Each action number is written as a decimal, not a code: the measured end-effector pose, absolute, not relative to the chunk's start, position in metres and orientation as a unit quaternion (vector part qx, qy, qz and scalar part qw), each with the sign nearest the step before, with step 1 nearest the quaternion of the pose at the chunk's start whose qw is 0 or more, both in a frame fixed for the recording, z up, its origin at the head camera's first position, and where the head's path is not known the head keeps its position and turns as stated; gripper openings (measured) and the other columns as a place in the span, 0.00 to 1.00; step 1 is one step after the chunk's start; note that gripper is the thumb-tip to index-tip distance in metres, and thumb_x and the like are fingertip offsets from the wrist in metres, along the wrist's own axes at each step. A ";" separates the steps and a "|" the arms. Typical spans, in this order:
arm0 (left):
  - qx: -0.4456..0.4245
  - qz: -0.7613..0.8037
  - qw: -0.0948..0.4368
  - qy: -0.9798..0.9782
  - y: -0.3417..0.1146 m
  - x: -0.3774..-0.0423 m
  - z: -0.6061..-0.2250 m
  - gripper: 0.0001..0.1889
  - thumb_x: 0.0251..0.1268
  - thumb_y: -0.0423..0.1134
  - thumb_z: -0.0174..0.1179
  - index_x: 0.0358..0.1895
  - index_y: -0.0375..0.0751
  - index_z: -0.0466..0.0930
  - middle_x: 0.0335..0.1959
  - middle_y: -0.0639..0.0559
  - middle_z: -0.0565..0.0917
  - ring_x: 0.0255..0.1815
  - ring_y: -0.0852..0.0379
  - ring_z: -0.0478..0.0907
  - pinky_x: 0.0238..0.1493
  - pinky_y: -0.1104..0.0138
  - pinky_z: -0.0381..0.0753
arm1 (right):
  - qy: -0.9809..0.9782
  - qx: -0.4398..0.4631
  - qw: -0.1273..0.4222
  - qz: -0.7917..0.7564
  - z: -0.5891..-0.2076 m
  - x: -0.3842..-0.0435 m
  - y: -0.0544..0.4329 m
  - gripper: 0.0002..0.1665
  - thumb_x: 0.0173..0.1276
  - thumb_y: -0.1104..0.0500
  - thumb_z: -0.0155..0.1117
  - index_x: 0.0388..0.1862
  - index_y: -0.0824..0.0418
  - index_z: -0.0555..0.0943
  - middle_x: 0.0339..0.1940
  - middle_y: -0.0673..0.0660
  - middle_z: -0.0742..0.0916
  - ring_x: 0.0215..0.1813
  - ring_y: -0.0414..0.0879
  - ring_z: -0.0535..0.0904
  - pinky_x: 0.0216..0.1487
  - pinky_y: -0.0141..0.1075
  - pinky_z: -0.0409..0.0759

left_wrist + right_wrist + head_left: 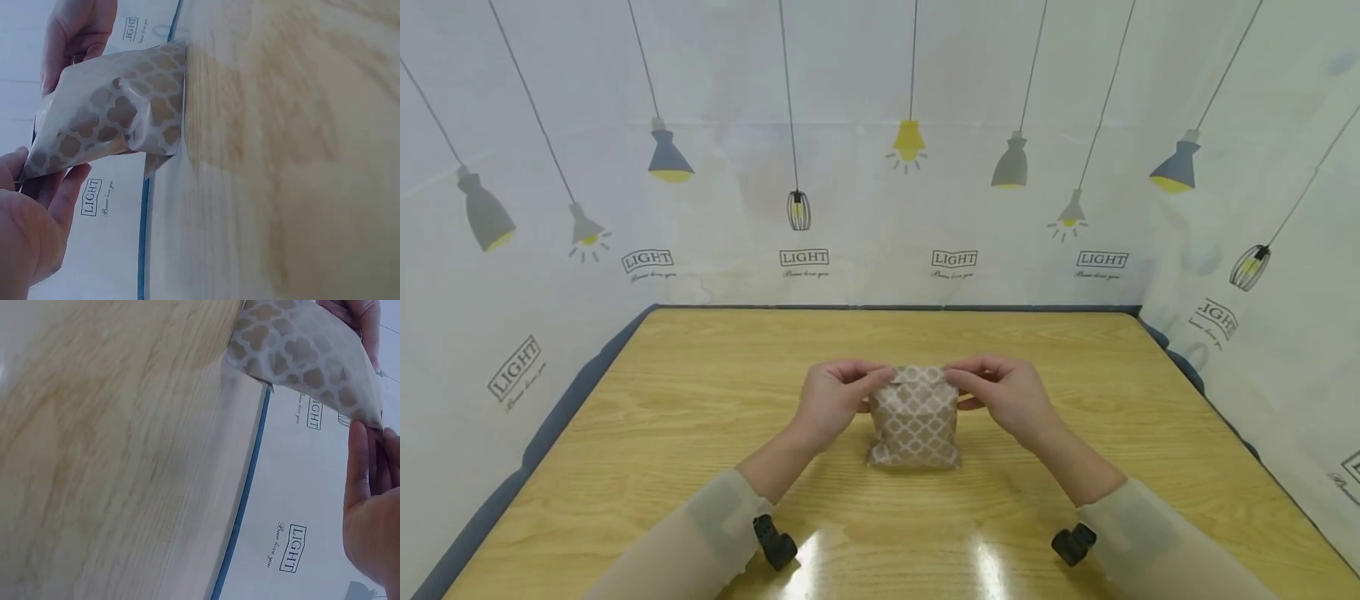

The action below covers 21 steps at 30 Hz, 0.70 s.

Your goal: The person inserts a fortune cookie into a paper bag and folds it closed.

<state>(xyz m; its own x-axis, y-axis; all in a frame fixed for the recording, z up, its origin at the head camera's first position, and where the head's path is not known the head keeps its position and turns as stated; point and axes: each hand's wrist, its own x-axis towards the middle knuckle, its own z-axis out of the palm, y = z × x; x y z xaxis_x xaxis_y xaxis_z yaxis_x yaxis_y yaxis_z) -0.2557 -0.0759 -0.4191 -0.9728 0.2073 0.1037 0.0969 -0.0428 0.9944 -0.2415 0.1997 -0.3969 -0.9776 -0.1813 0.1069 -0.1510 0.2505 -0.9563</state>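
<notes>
A small brown pouch (916, 421) with a white lattice pattern stands upright on the wooden table, its top held at both corners. My left hand (835, 398) pinches the upper left corner between thumb and fingers. At the upper right corner, my right hand (1009, 396) pinches in the same way. In the left wrist view the pouch (119, 109) looks plump, with a shiny, creased surface and its base touching the table. The right wrist view shows the right thumb and fingers on a corner of the pouch (306, 356). Its contents are hidden.
The wooden table (715, 350) has a dark blue edging along its back and sides. Pale wall sheets (865, 200) printed with lamps and "LIGHT" labels surround it on three sides. A small black camera (773, 542) sits at the left sleeve, another camera (1074, 543) at the right.
</notes>
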 end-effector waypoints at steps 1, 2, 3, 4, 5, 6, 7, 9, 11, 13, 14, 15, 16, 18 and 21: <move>0.113 0.714 0.043 0.689 -0.076 -0.256 -0.419 0.12 0.74 0.38 0.73 0.53 0.35 0.93 0.43 0.52 0.93 0.41 0.59 0.89 0.41 0.64 0.93 | 0.793 -0.101 0.007 -0.601 -0.397 -0.242 0.200 0.16 0.79 0.54 0.72 0.56 0.65 0.90 0.54 0.61 0.91 0.48 0.46 0.91 0.56 0.53 0.92; 0.116 0.715 0.047 0.688 -0.076 -0.256 -0.420 0.12 0.74 0.37 0.73 0.54 0.35 0.92 0.43 0.51 0.92 0.41 0.58 0.89 0.42 0.63 0.94 | 0.795 -0.098 0.003 -0.598 -0.398 -0.242 0.200 0.16 0.79 0.54 0.72 0.56 0.65 0.90 0.54 0.61 0.91 0.48 0.46 0.90 0.56 0.52 0.93; 0.118 0.715 0.050 0.688 -0.076 -0.256 -0.420 0.12 0.74 0.36 0.72 0.55 0.35 0.91 0.43 0.51 0.91 0.41 0.58 0.89 0.42 0.63 0.94 | 0.798 -0.096 -0.001 -0.596 -0.398 -0.243 0.200 0.16 0.79 0.54 0.73 0.56 0.64 0.91 0.54 0.61 0.91 0.48 0.46 0.90 0.55 0.51 0.93; 0.120 0.714 0.051 0.688 -0.076 -0.256 -0.421 0.12 0.74 0.36 0.72 0.55 0.35 0.91 0.42 0.51 0.90 0.41 0.58 0.89 0.42 0.63 0.94 | 0.798 -0.095 -0.004 -0.595 -0.398 -0.243 0.200 0.16 0.79 0.53 0.73 0.56 0.64 0.90 0.54 0.61 0.91 0.48 0.45 0.90 0.55 0.50 0.93; 0.121 0.712 0.052 0.690 -0.076 -0.257 -0.421 0.12 0.74 0.35 0.72 0.55 0.35 0.90 0.42 0.51 0.89 0.41 0.58 0.88 0.42 0.63 0.94 | 0.798 -0.094 -0.004 -0.595 -0.398 -0.243 0.200 0.17 0.79 0.53 0.73 0.56 0.64 0.90 0.54 0.62 0.90 0.48 0.46 0.89 0.54 0.50 0.93; 0.121 0.712 0.051 0.690 -0.075 -0.257 -0.421 0.12 0.74 0.34 0.71 0.55 0.35 0.89 0.42 0.51 0.88 0.41 0.58 0.88 0.41 0.64 0.93 | 0.799 -0.096 -0.004 -0.593 -0.398 -0.243 0.199 0.17 0.79 0.53 0.73 0.56 0.64 0.90 0.54 0.62 0.90 0.48 0.46 0.89 0.54 0.50 0.94; 0.120 0.712 0.050 0.690 -0.074 -0.257 -0.422 0.11 0.74 0.34 0.70 0.55 0.35 0.88 0.43 0.52 0.87 0.42 0.59 0.88 0.40 0.64 0.93 | 0.801 -0.097 -0.002 -0.591 -0.398 -0.243 0.199 0.17 0.79 0.52 0.73 0.56 0.64 0.89 0.54 0.62 0.90 0.48 0.47 0.89 0.53 0.50 0.94; 0.118 0.712 0.048 0.691 -0.072 -0.257 -0.423 0.11 0.74 0.34 0.70 0.54 0.35 0.87 0.43 0.52 0.85 0.41 0.59 0.86 0.39 0.65 0.92 | 0.805 -0.102 0.002 -0.584 -0.397 -0.242 0.198 0.19 0.79 0.51 0.72 0.57 0.64 0.88 0.54 0.62 0.90 0.48 0.47 0.89 0.53 0.50 0.94; 0.115 0.712 0.048 0.691 -0.070 -0.258 -0.424 0.12 0.74 0.36 0.71 0.55 0.37 0.87 0.44 0.51 0.85 0.42 0.58 0.86 0.38 0.65 0.91 | 0.810 -0.107 0.003 -0.577 -0.396 -0.243 0.197 0.19 0.80 0.51 0.72 0.58 0.64 0.87 0.53 0.62 0.89 0.48 0.47 0.88 0.53 0.50 0.94; 0.112 0.711 0.049 0.692 -0.069 -0.258 -0.424 0.13 0.74 0.38 0.72 0.55 0.39 0.87 0.45 0.51 0.84 0.42 0.58 0.86 0.39 0.65 0.91 | 0.815 -0.107 0.000 -0.570 -0.396 -0.243 0.196 0.18 0.80 0.52 0.72 0.58 0.65 0.87 0.53 0.62 0.89 0.48 0.47 0.88 0.52 0.48 0.94; 0.111 0.710 0.049 0.694 -0.068 -0.259 -0.424 0.13 0.74 0.39 0.72 0.55 0.39 0.88 0.45 0.50 0.84 0.43 0.57 0.86 0.39 0.65 0.91 | 0.816 -0.107 -0.001 -0.568 -0.396 -0.243 0.196 0.18 0.80 0.53 0.71 0.58 0.65 0.86 0.53 0.62 0.89 0.48 0.47 0.88 0.52 0.46 0.94; 0.110 0.708 0.047 0.696 -0.067 -0.259 -0.424 0.13 0.73 0.40 0.73 0.55 0.40 0.88 0.45 0.50 0.85 0.43 0.58 0.86 0.40 0.65 0.91 | 0.817 -0.108 -0.003 -0.567 -0.396 -0.244 0.195 0.17 0.80 0.54 0.71 0.58 0.65 0.86 0.53 0.62 0.89 0.48 0.47 0.88 0.51 0.45 0.94; 0.109 0.706 0.044 0.698 -0.066 -0.260 -0.424 0.12 0.73 0.40 0.73 0.54 0.40 0.89 0.45 0.50 0.85 0.43 0.58 0.86 0.40 0.65 0.90 | 0.817 -0.107 -0.004 -0.567 -0.396 -0.244 0.195 0.16 0.80 0.55 0.71 0.57 0.65 0.87 0.53 0.63 0.89 0.48 0.47 0.88 0.51 0.44 0.94; 0.107 0.703 0.035 0.702 -0.065 -0.261 -0.423 0.10 0.73 0.39 0.74 0.51 0.39 0.90 0.45 0.50 0.86 0.42 0.58 0.85 0.40 0.66 0.89 | 0.817 -0.105 -0.005 -0.567 -0.397 -0.246 0.195 0.15 0.81 0.55 0.71 0.57 0.64 0.87 0.52 0.62 0.89 0.48 0.47 0.88 0.51 0.44 0.94; 0.102 0.697 0.022 0.710 -0.064 -0.263 -0.422 0.07 0.72 0.37 0.74 0.48 0.39 0.91 0.44 0.50 0.88 0.40 0.58 0.84 0.39 0.66 0.88 | 0.818 -0.103 -0.007 -0.566 -0.398 -0.248 0.194 0.13 0.80 0.56 0.71 0.55 0.63 0.88 0.51 0.62 0.90 0.47 0.48 0.89 0.51 0.48 0.94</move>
<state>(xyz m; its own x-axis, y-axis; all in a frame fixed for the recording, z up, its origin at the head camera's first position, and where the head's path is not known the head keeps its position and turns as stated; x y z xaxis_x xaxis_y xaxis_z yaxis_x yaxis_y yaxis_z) -0.2628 -0.0637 -0.4219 -0.9783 0.1751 0.1105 0.1137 0.0078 0.9935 -0.2476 0.1943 -0.3978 -0.9789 -0.1598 0.1276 -0.1758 0.3390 -0.9242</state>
